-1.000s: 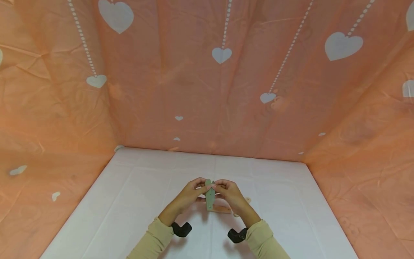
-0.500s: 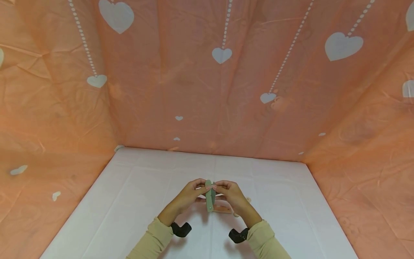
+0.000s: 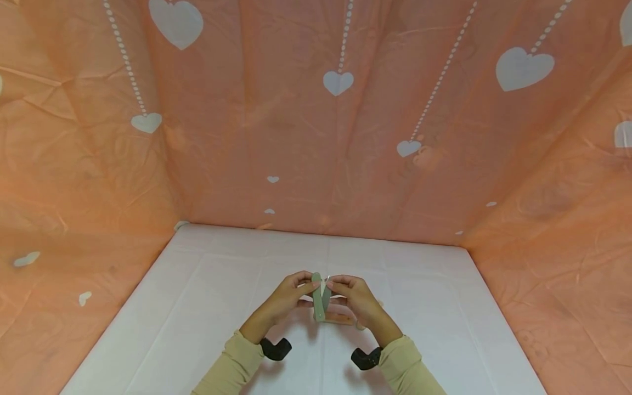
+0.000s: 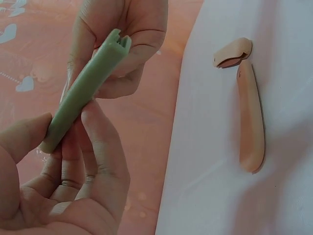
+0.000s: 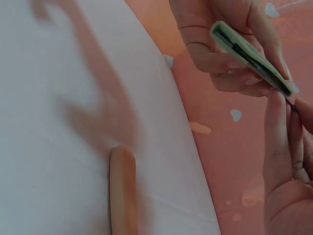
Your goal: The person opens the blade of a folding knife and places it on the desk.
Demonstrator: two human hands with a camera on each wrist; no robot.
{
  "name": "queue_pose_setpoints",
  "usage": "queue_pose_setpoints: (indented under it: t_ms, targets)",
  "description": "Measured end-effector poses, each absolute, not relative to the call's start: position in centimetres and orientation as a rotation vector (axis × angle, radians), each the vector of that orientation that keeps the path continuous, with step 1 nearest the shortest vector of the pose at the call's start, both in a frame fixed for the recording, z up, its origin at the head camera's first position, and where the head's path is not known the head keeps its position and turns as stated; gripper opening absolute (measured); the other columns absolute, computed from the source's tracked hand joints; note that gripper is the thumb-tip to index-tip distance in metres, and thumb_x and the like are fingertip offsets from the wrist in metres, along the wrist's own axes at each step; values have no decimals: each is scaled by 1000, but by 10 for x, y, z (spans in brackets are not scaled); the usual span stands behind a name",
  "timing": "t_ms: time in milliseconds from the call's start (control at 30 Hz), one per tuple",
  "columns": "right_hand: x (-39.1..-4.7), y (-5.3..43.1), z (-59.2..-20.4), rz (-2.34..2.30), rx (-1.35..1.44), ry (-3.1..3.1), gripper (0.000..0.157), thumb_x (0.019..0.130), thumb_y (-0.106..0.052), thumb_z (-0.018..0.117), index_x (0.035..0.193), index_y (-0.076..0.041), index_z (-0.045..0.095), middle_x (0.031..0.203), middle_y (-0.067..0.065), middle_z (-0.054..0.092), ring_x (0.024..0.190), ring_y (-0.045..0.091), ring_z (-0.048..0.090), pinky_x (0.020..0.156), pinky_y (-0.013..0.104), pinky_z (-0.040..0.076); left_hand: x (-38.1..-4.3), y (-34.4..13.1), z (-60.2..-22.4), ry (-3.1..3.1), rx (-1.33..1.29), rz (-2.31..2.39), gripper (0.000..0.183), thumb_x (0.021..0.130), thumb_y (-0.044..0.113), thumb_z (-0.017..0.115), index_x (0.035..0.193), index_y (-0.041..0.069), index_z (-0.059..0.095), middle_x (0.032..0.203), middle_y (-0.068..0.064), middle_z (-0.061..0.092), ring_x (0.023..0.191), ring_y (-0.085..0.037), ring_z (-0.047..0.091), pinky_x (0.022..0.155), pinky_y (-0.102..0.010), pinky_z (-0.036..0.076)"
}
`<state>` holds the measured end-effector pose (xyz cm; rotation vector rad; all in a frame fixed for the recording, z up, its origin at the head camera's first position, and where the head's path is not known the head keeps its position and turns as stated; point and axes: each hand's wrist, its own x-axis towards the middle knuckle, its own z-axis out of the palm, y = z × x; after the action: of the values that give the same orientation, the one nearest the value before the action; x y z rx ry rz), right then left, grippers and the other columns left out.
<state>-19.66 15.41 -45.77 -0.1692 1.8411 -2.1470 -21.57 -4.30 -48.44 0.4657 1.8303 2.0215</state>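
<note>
A pale green folding knife is held up between both hands over the table, its pivot end toward the person. My left hand pinches the far part of the handle between thumb and fingers. Opposite it, my right hand pinches the blade near its tip. The blade stands at a narrow angle out of the handle. In the right wrist view the handle's long slot shows dark inside. Below lies a long pink handle-like piece, with a shorter slotted pink piece by its end.
A white-covered table spreads under the hands. Orange sheeting with white hearts walls it at the back and sides. Black wrist devices sit on both wrists beside rolled beige sleeves.
The blade has swung out from the handle to the right, opening a narrow V between them. My right hand has shifted slightly right with it; my left hand has barely moved.
</note>
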Motion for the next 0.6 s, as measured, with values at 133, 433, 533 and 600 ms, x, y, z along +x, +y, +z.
queue_pose_setpoints:
  t_ms: [133,433,533,600]
  targets:
    - [-202,157,-466,-2170,-151,1804,20,92,-7,58,106,8,59,91,7,66,86,20,64,80,39,55,-217,-43,-484,1827,437,2043,35,93,23,59,117,-3,53,101,-9,58,86,-20,60,76,-40,56]
    - [-206,161,-481,-2221,-87,1759,9,91,-10,61,96,-3,61,87,7,63,83,20,64,88,53,47,-219,-45,-486,1798,391,2089,35,95,18,56,119,-6,50,107,-20,55,82,-20,60,75,-42,56]
    - [-205,161,-481,-2236,-86,1755,8,90,-11,62,94,-4,61,87,7,63,83,20,64,91,57,43,-218,-45,-486,1802,378,2108,33,93,19,58,117,-4,52,103,-16,57,82,-18,59,74,-39,57]
    - [-205,161,-481,-2246,-89,1755,9,90,-12,62,94,-4,61,86,6,62,83,20,64,91,57,43,-218,-45,-486,1803,368,2125,34,93,20,59,116,-3,53,99,-11,58,83,-17,59,73,-38,57]
